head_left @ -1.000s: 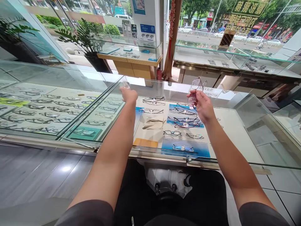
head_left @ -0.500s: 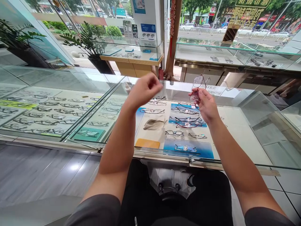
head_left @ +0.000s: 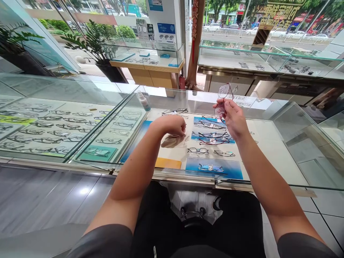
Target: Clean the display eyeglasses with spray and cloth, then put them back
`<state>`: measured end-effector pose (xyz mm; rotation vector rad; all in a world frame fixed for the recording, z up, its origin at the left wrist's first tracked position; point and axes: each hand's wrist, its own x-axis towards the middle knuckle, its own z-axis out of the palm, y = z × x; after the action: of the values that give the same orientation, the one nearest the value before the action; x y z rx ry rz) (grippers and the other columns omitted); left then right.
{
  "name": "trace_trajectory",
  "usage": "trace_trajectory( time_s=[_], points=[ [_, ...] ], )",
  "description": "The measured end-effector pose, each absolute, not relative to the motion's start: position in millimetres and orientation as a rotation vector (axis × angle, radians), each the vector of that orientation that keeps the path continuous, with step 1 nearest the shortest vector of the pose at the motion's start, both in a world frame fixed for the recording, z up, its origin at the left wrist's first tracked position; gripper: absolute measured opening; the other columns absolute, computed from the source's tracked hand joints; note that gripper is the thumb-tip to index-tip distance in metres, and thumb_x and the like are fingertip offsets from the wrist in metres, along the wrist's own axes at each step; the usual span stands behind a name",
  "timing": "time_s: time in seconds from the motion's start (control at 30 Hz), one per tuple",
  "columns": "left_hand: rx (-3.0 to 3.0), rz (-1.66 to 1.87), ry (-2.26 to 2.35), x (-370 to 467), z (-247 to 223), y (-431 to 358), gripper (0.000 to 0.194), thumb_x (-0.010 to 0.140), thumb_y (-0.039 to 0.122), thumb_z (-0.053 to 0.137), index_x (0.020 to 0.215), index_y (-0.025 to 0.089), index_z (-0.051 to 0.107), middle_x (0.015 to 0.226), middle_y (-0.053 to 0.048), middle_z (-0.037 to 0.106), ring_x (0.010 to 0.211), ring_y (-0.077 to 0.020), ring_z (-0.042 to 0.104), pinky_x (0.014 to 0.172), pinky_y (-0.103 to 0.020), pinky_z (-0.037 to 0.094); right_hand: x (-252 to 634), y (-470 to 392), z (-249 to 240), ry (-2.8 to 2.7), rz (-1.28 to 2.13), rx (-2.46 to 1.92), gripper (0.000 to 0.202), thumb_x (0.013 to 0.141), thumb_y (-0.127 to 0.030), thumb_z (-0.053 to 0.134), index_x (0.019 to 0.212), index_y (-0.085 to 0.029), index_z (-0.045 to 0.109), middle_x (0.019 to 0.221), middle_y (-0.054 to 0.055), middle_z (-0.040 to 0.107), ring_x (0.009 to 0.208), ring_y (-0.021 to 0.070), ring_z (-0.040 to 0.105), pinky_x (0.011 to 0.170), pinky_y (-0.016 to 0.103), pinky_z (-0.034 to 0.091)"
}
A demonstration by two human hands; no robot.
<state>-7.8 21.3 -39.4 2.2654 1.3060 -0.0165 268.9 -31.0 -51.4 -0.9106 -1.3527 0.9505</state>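
My right hand (head_left: pixel 235 118) holds up a pair of eyeglasses (head_left: pixel 223 90) with a thin reddish frame, tilted on end above the glass counter. Droplets or foam speckle its lenses. My left hand (head_left: pixel 170 125) is over a crumpled beige cloth (head_left: pixel 170 141) on the counter, fingers pinched at the cloth's upper right part; the fingertips are partly hidden by the hand. Right of the cloth lie several eyeglasses (head_left: pixel 212 135) on a blue mat, with another pair (head_left: pixel 197 151) closer to me. A spray bottle (head_left: pixel 144 101) stands beyond my left wrist.
The glass display counter (head_left: pixel 285 143) spans the front, its left section filled with rows of eyeglasses (head_left: pixel 70 126). An orange-yellow flat item (head_left: pixel 168 163) and a blue mat (head_left: pixel 231 171) with glasses lie near its front edge. More showcases (head_left: pixel 150 68) and potted plants stand beyond.
My left hand has come down from near the spray bottle to the beige cloth and closed on its edge. The right hand still holds the eyeglasses up, nearly unmoved.
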Motion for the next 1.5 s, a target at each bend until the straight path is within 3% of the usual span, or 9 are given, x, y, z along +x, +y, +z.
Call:
trace_trajectory(
  time_s=[0.23, 0.47, 0.63, 0.87, 1.13, 1.3, 1.5],
  points=[
    [1.998, 0.36, 1.214, -6, -16, 18, 0.018, 0.081, 0.037, 0.077, 0.074, 0.023, 0.069, 0.074, -0.004, 0.069, 0.064, -0.0197, 0.058, 0.061, -0.031, 0.04, 269, -30, -52, -1.352, 0.941, -0.9, 0.042, 0.101, -0.072, 0.065, 0.113, -0.034, 0.076, 0.114, 0.005, 0.081, 0.099, 0.0217, 0.07, 0.076, 0.038, 0.051],
    [1.5, 0.704, 1.001, -4, -10, 22, 0.032, 0.084, 0.046, 0.085, 0.092, 0.017, 0.072, 0.088, -0.008, 0.073, 0.075, -0.0182, 0.068, 0.073, -0.034, 0.058, 269, -30, -52, -1.364, 0.973, -0.873, 0.041, 0.099, -0.071, 0.07, 0.114, -0.033, 0.077, 0.111, 0.004, 0.082, 0.1, 0.0216, 0.069, 0.08, 0.038, 0.052],
    [1.307, 0.97, 0.911, 8, -12, 22, 0.041, 0.074, 0.038, 0.095, 0.095, 0.017, 0.067, 0.087, -0.004, 0.073, 0.075, -0.0143, 0.068, 0.074, -0.03, 0.058, 265, -33, -54, -1.44, 1.044, -0.835, 0.04, 0.1, -0.068, 0.071, 0.113, -0.031, 0.078, 0.11, 0.004, 0.082, 0.105, 0.023, 0.071, 0.085, 0.039, 0.052],
    [1.163, 1.158, 0.904, 37, -25, 14, 0.031, 0.083, 0.025, 0.087, 0.09, 0.018, 0.058, 0.082, 0.0, 0.07, 0.073, -0.0112, 0.068, 0.079, -0.03, 0.061, 259, -37, -58, -1.561, 1.111, -0.763, 0.038, 0.104, -0.063, 0.069, 0.116, -0.028, 0.08, 0.109, 0.005, 0.083, 0.106, 0.0237, 0.071, 0.087, 0.038, 0.049],
    [1.202, 1.205, 0.707, 51, -35, 7, 0.041, 0.081, 0.034, 0.094, 0.092, 0.018, 0.058, 0.089, -0.001, 0.072, 0.082, -0.0127, 0.071, 0.083, -0.03, 0.062, 253, -36, -59, -1.51, 1.083, -0.865, 0.038, 0.098, -0.061, 0.074, 0.098, -0.023, 0.082, 0.093, 0.004, 0.081, 0.088, 0.0199, 0.065, 0.079, 0.035, 0.044],
    [1.193, 1.232, 0.568, 57, -41, 7, 0.047, 0.094, 0.062, 0.082, 0.092, 0.018, 0.064, 0.096, -0.006, 0.074, 0.085, -0.0169, 0.072, 0.076, -0.031, 0.062, 252, -35, -62, -1.474, 1.101, -0.881, 0.037, 0.097, -0.06, 0.075, 0.093, -0.024, 0.082, 0.09, 0.004, 0.081, 0.085, 0.0188, 0.064, 0.079, 0.035, 0.044],
    [1.207, 1.343, 0.499, 63, -49, 3, 0.054, 0.076, 0.05, 0.102, 0.093, 0.02, 0.061, 0.086, 0.001, 0.069, 0.072, -0.0103, 0.063, 0.066, -0.023, 0.055, 248, -39, -64, -1.456, 1.224, -0.793, 0.04, 0.095, -0.065, 0.077, 0.094, -0.025, 0.081, 0.092, 0.004, 0.081, 0.09, 0.0207, 0.068, 0.09, 0.038, 0.05]
  ],
)
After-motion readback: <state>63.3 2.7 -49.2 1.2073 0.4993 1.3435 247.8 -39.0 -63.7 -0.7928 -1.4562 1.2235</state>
